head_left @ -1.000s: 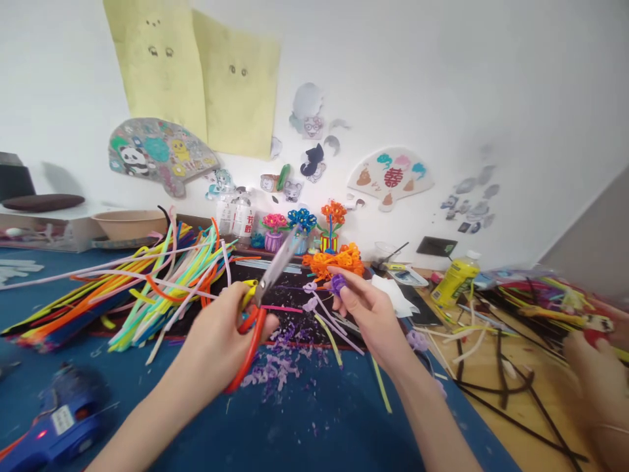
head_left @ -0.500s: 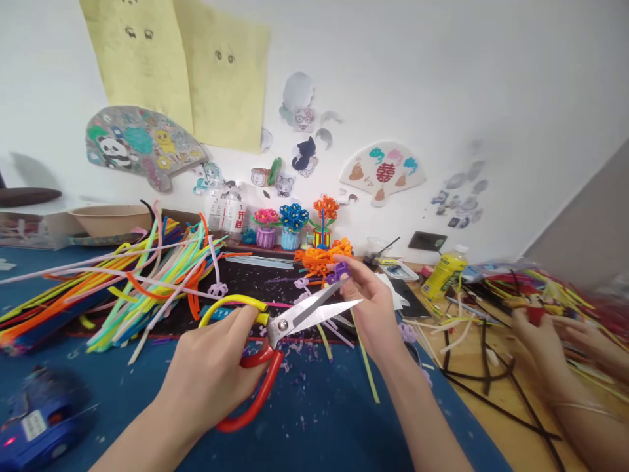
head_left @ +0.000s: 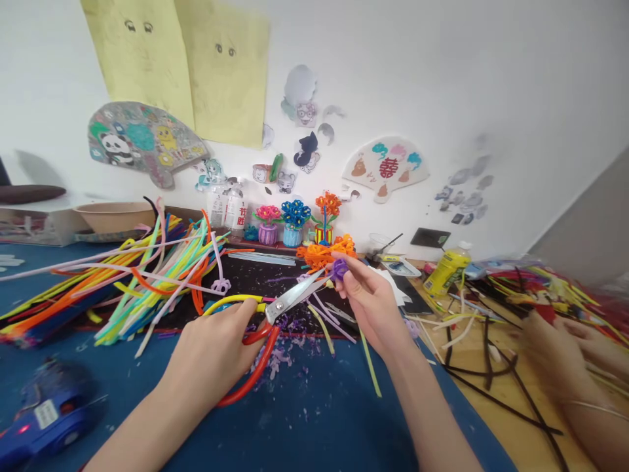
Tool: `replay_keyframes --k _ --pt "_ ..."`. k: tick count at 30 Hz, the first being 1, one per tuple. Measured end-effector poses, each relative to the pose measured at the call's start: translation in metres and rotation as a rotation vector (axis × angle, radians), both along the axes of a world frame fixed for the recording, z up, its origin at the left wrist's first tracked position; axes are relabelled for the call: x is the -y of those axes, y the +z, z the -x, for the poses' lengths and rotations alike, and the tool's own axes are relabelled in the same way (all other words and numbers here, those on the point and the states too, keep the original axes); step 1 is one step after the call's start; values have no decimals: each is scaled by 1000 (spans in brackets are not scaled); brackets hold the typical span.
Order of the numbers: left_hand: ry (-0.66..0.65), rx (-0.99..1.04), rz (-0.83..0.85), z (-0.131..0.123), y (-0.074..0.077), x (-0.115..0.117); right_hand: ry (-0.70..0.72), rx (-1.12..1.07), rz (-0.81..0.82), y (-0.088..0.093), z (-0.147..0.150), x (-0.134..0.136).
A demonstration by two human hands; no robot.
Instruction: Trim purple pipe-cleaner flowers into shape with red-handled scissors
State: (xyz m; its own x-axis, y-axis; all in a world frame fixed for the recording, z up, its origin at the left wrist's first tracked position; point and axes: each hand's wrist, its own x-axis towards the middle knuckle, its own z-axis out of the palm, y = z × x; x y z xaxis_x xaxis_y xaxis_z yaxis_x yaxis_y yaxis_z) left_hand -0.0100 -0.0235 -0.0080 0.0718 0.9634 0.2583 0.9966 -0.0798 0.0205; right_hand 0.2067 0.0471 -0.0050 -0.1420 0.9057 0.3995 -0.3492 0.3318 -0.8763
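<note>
Head: left hand (head_left: 219, 344) around scissors (head_left: 279, 307), purple piece (head_left: 339, 269) pinched in right hand (head_left: 372, 300)

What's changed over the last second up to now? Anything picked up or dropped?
The scissors in the left hand swung rightward, from pointing up toward the potted flowers to the purple piece in the right hand. Their blades opened wide, then partly closed. Nothing was picked up or let go. Unchanged: both grips, the potted flowers, the blue glue gun.
</note>
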Motion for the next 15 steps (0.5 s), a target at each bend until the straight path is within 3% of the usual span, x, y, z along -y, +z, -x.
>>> replay_keyframes --k 15 --pt "-65 63 57 4 0 -3 34 -40 -15 2 1 1"
